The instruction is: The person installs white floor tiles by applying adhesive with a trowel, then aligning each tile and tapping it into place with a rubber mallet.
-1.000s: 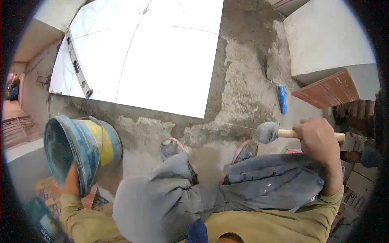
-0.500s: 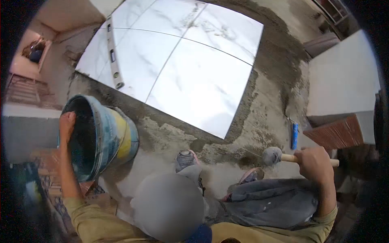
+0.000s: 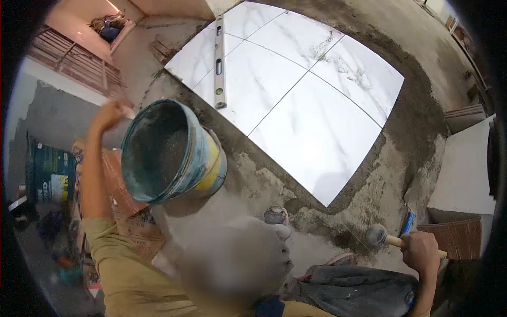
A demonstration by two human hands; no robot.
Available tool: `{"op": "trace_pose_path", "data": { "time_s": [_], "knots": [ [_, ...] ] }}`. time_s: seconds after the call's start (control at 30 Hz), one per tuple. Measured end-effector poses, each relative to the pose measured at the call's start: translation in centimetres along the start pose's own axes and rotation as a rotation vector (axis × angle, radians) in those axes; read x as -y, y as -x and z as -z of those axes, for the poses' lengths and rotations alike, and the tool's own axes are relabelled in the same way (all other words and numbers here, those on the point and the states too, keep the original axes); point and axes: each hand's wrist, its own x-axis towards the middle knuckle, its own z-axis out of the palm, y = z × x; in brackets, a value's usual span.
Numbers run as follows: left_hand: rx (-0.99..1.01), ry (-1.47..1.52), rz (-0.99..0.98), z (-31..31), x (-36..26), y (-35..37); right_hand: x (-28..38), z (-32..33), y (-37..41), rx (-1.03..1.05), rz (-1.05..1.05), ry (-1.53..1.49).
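My right hand (image 3: pixel 421 251) is closed around the wooden handle of a mallet (image 3: pixel 377 234) with a round grey head, held above the floor at the lower right. At the upper left, my left hand (image 3: pixel 112 113) appears just off the rim of a blue-green bucket (image 3: pixel 154 153) with a yellow band; its fingers are smeared by motion. The bucket leans toward me, its inside dark and mortar-stained. Large white marbled tiles (image 3: pixel 311 127) lie on the floor ahead. Across their left side rests a spirit level (image 3: pixel 219 68).
Wet mortar (image 3: pixel 417 90) borders the tiles. A blue-handled tool (image 3: pixel 407 223) lies beyond the mallet. Wrapped brown boxes (image 3: pixel 458 236) stand at the right, more boxes (image 3: pixel 120 179) at the left beside a dark green bucket (image 3: pixel 50 171). A person's head blocks the lower middle.
My left hand has come off the bucket rim and risen to its left. The view has swung left, shifting the tiles and bucket rightward in frame. The mallet stays in my right hand.
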Motion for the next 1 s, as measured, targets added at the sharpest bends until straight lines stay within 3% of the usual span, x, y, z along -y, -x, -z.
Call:
{"op": "trace_pose_path", "data": {
  "time_s": [0.03,0.1,0.13,0.17,0.23,0.27,0.3,0.33,0.37,0.43,0.5,0.6,0.7,0.8,0.83,0.9,0.97,1.0],
  "knots": [
    [-0.048,-0.206,-0.042,-0.2,0.1,-2.0,0.0,0.1,0.0,-0.009,0.005,-0.019],
    [0.186,0.295,-0.035,2.4,-2.7,-3.7,0.1,0.1,-0.1,0.008,-0.020,-0.023],
    [0.145,0.333,-0.023,3.7,-1.1,-6.0,0.0,0.3,-0.4,0.016,-0.014,-0.025],
    [-0.048,0.229,0.035,4.4,2.6,-9.8,-0.3,0.1,-0.8,0.010,-0.008,-0.010],
    [-0.354,-0.035,0.173,5.6,7.8,-18.5,-0.6,-0.7,-1.6,0.042,-0.052,0.042],
    [-0.409,-0.149,0.207,4.9,9.5,-23.1,-0.3,0.0,-2.0,0.049,-0.029,0.039],
    [-0.380,-0.312,0.183,3.1,10.0,-28.7,-0.2,0.7,-2.5,0.061,-0.012,0.039],
    [-0.220,-0.427,0.073,-0.9,7.9,-32.8,-0.5,0.5,-3.3,0.129,-0.044,0.112],
    [0.069,-1.352,-0.075,-5.2,4.7,-37.4,-0.3,0.5,-3.4,0.138,-0.054,0.121],
    [-0.233,-0.742,0.053,-15.2,0.6,-37.2,0.4,1.8,-4.5,0.132,-0.125,0.112],
    [0.030,-0.731,0.226,-25.9,2.1,-43.7,0.9,2.9,-4.9,0.143,-0.122,0.098],
    [-0.012,-0.504,0.453,-34.5,2.5,-37.0,1.6,3.2,-4.8,-0.045,-0.127,0.043],
    [-0.070,-0.439,0.619,-36.7,4.5,-33.6,3.0,5.4,-5.4,0.024,-0.118,-0.061],
    [-0.242,-0.479,0.559,-35.9,3.9,-31.4,3.7,6.5,-6.5,0.073,-0.022,0.008],
    [-0.206,-0.391,0.460,-34.8,2.0,-29.3,3.6,6.9,-6.8,0.099,0.021,0.041],
    [0.017,-0.256,0.395,-34.0,2.6,-31.6,2.7,7.0,-8.1,0.027,0.133,0.026],
    [-0.086,-0.027,0.430,-33.9,0.9,-32.1,0.9,6.6,-10.6,-0.013,0.197,-0.030],
    [0.066,0.318,0.254,-34.2,4.0,-34.5,-0.3,6.3,-12.4,-0.055,0.242,-0.041]
  ]
}}
